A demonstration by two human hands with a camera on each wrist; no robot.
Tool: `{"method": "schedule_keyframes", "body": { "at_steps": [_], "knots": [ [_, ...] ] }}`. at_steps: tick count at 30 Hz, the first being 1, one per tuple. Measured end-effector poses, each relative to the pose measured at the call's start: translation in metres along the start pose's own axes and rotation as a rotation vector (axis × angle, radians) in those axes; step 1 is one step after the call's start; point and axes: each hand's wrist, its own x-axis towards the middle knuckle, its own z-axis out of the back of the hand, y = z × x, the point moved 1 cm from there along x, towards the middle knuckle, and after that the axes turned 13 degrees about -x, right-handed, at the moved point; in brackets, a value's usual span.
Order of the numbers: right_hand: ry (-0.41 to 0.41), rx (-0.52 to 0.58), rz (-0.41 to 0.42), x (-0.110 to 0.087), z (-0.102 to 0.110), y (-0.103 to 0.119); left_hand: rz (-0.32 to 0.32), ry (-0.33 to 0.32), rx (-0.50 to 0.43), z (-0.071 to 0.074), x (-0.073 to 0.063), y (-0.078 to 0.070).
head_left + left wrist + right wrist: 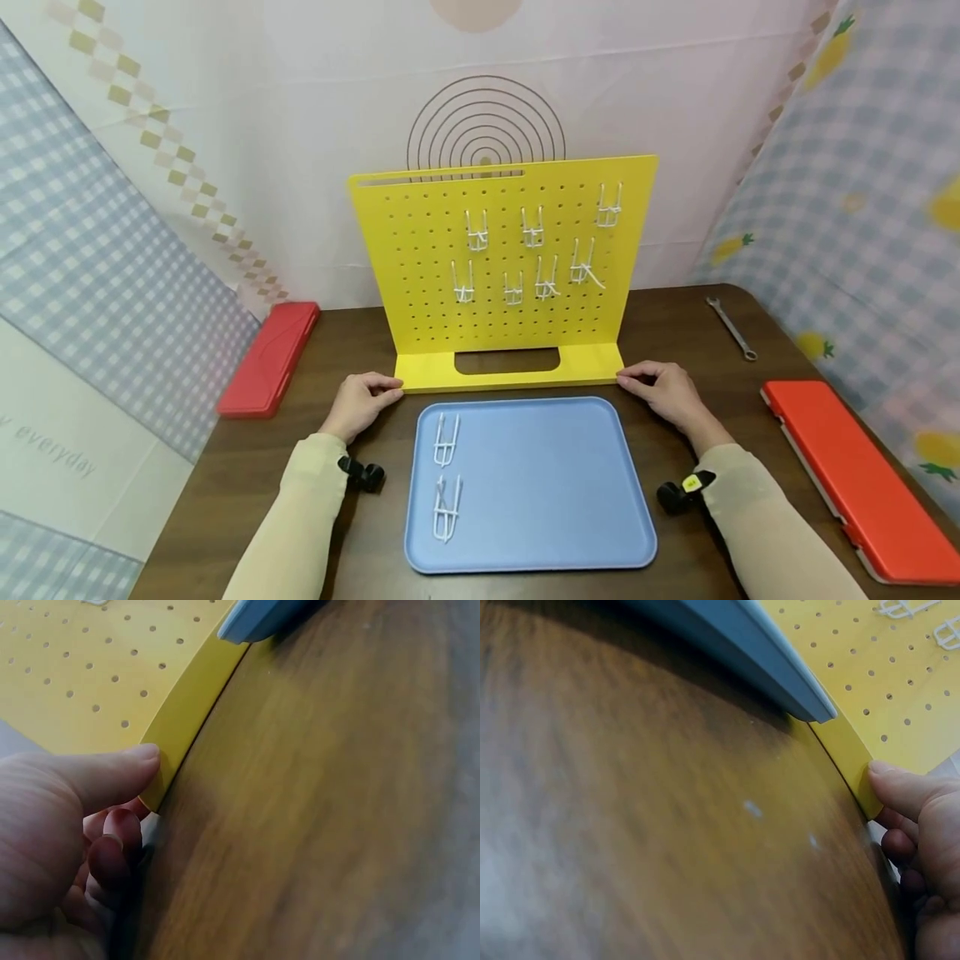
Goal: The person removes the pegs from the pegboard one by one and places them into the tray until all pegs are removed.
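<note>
A yellow pegboard (427, 250) stands upright on its base at the table's back, with several white wire hooks (477, 242) hung on it. My left hand (362, 406) pinches the base's front left corner; in the left wrist view, its thumb (124, 774) lies on the front strip and the other fingers curl at the side. At the front right corner, my right hand (670, 395) pinches the base in the same manner, its thumb (900, 787) on the edge. Between my arms lies a blue tray (547, 492) bearing two white wire hooks along its left side.
A dark red case (270, 358) lies at the table's left edge. On the right are a bright red case (862, 475) and, farther back, a metal wrench (729, 323). Patterned cloth hangs behind the table and on both sides.
</note>
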Motion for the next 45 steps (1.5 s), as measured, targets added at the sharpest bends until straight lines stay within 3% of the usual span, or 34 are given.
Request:
{"method": "schedule_keyframes", "body": {
  "at_steps": [10,13,19,22,27,31,37,45],
  "knots": [
    [-0.002,0.008,0.000,0.001,0.003,0.000,0.018,-0.017,-0.001,-0.001,0.007,-0.004],
    [0.014,0.053,0.002,0.003,0.005,0.001,0.014,-0.027,0.002,-0.001,0.007,-0.005],
    [0.018,0.110,-0.001,0.008,0.031,0.007,-0.002,-0.042,0.005,-0.002,0.005,-0.008],
    [-0.064,0.094,0.045,0.017,0.059,0.028,-0.003,-0.052,0.002,0.000,0.002,-0.009],
    [-0.187,0.078,0.115,0.036,0.109,0.087,-0.002,-0.081,0.015,0.003,-0.003,-0.008],
    [-0.251,0.097,0.142,0.051,0.137,0.129,-0.014,-0.086,0.022,0.002,-0.004,-0.007],
    [-0.262,0.214,0.085,0.071,0.149,0.163,-0.003,-0.106,0.041,-0.002,-0.004,-0.003],
    [-0.276,0.481,0.066,0.082,0.146,0.167,-0.003,-0.088,0.025,-0.006,-0.005,-0.002]
  ]
}}
